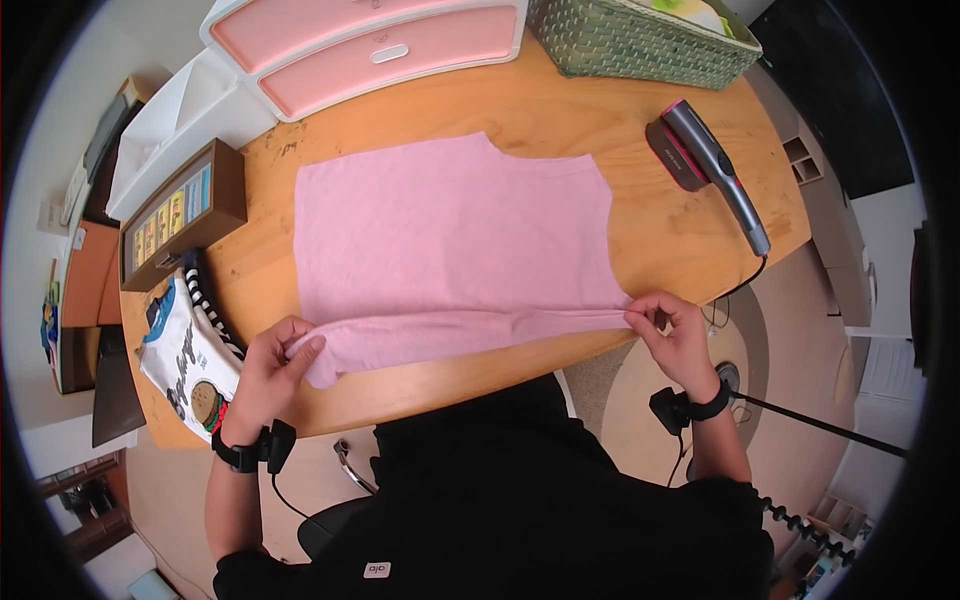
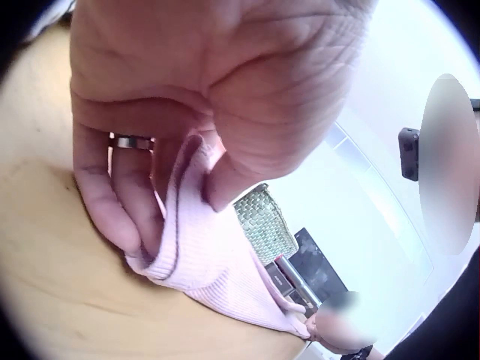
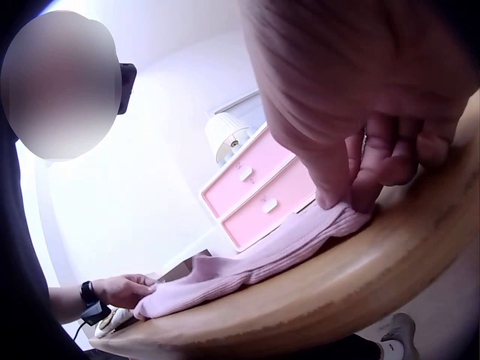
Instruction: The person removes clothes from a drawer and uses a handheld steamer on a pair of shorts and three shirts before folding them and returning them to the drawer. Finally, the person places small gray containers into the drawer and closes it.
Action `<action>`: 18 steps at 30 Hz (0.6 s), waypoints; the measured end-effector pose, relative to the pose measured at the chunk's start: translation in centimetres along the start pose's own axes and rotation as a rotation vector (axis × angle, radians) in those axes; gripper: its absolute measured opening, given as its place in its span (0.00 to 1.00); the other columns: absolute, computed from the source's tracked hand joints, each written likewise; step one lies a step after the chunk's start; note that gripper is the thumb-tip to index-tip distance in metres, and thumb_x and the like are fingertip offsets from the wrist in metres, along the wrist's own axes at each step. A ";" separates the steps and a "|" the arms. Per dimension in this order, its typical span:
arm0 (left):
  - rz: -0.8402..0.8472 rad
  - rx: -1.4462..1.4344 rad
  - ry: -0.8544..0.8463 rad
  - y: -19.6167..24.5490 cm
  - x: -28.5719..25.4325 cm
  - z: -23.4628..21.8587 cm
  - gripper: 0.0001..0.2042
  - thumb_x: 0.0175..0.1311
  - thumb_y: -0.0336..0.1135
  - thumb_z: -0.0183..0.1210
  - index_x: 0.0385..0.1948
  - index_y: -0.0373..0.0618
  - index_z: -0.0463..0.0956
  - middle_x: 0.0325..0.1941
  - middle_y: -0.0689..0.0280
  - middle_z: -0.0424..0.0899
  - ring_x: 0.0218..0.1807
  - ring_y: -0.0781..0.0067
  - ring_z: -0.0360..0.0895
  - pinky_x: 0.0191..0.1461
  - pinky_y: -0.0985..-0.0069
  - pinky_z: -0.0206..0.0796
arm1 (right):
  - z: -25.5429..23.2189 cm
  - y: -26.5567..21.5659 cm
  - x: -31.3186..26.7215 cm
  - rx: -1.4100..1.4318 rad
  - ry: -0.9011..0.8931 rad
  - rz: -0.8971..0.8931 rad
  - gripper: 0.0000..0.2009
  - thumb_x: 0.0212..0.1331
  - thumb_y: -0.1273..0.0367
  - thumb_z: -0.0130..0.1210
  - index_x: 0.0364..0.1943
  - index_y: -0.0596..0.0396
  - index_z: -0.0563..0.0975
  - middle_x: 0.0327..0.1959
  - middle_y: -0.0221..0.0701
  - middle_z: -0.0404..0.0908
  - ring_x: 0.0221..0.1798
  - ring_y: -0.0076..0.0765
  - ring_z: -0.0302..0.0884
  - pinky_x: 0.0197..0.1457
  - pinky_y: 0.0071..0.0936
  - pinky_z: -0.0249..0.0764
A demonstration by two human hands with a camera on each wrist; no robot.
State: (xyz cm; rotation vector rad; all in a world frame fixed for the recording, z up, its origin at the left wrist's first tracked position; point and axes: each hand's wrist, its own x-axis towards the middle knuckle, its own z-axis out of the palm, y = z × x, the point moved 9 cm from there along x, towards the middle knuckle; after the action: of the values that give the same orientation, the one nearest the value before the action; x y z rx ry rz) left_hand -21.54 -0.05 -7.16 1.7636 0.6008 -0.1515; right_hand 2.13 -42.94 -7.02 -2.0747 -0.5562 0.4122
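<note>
A pink sleeveless top (image 1: 450,230) lies spread on the wooden table, its near side lifted into a long fold. At the left end of that fold my left hand (image 1: 277,365) pinches the ribbed edge between thumb and fingers; the left wrist view shows the doubled fabric (image 2: 199,247) in its grasp. My right hand (image 1: 672,333) pinches the other end of the same edge by the armhole corner. In the right wrist view, the thumb and forefinger of the right hand (image 3: 360,142) meet on the cloth. Between both hands the edge runs fairly taut.
A handheld steamer (image 1: 715,165) lies at the right with its cord over the table edge. At the back stand a pink drawer unit (image 1: 330,70) and a green woven basket (image 1: 640,50). On the left are a brown box (image 1: 190,215) and a folded printed shirt (image 1: 195,345).
</note>
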 end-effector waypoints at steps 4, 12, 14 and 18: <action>-0.119 0.053 0.006 -0.8 1.8 -0.3 0.08 0.78 0.33 0.61 0.40 0.37 0.80 0.31 0.74 0.82 0.30 0.87 0.76 0.35 0.84 0.68 | -0.1 1.1 0.6 0.152 0.056 0.098 0.03 0.63 0.77 0.69 0.36 0.60 0.84 0.26 0.20 0.80 0.28 0.12 0.70 0.34 0.16 0.67; -0.015 0.052 0.008 -1.5 1.9 -0.7 0.09 0.80 0.35 0.58 0.40 0.39 0.78 0.25 0.75 0.79 0.23 0.87 0.75 0.25 0.82 0.68 | -0.7 -0.2 1.2 0.187 0.140 0.008 0.04 0.63 0.77 0.70 0.37 0.61 0.85 0.28 0.22 0.84 0.30 0.13 0.76 0.35 0.15 0.71; -0.023 0.034 0.017 -1.5 2.1 -0.7 0.09 0.80 0.36 0.58 0.41 0.40 0.77 0.25 0.75 0.78 0.22 0.88 0.74 0.23 0.82 0.68 | -0.2 1.6 1.4 0.223 0.107 0.071 0.04 0.63 0.77 0.70 0.37 0.61 0.85 0.28 0.23 0.85 0.30 0.13 0.76 0.35 0.15 0.71; -0.079 0.037 0.033 -0.9 2.5 -0.3 0.08 0.81 0.37 0.58 0.41 0.42 0.76 0.24 0.75 0.78 0.20 0.89 0.74 0.21 0.84 0.67 | 0.1 2.6 1.6 0.233 0.096 0.112 0.05 0.63 0.76 0.71 0.36 0.60 0.84 0.28 0.24 0.85 0.30 0.12 0.76 0.35 0.14 0.71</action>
State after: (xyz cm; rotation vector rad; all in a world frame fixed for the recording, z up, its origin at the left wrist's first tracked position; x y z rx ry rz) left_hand -19.92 1.19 -8.83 1.7816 0.6957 -0.1889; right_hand 3.99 -43.24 -9.36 -1.8948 -0.3190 0.4189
